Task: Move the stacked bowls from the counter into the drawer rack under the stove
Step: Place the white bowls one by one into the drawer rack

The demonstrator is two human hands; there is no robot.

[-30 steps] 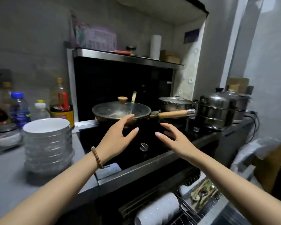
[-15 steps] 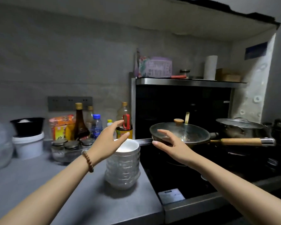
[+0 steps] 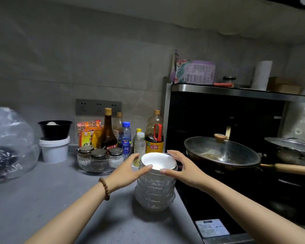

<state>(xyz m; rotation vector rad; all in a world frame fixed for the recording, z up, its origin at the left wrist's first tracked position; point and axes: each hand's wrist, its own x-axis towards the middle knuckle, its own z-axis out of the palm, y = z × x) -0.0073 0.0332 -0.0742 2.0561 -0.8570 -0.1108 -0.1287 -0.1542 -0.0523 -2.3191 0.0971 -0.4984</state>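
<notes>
Two hands flank the top of the stacked bowls [image 3: 155,189], which stand on the grey worktop [image 3: 42,199] at its right edge, just beside the black stove [image 3: 217,196]. The stack is a tall column with its long axis vertical. Every bowl opens upward, and the white inside of the top one faces the camera.

The left hand [image 3: 125,170], with a bead bracelet [image 3: 105,188] on its wrist, is spread wide with the fingers nearly straight. Its thumb tip is at the near rim of the top bowl and its fingers reach along the left side. The right hand [image 3: 185,170] mirrors it, with the thumb tip at the near rim and the fingers arched past the right and far rim. Neither hand has curled round the stack, and I cannot tell whether the fingers press on it.

Behind the bowls stand an oil bottle [image 3: 154,132], smaller bottles and a glass tray of seasoning jars [image 3: 99,159]. Further left, a black bowl [image 3: 55,129] sits on a white tub [image 3: 54,149], near a clear plastic bag [image 3: 9,143]. On the stove, a lidded wok [image 3: 222,152] points its wooden handle [image 3: 287,169] to the right.
</notes>
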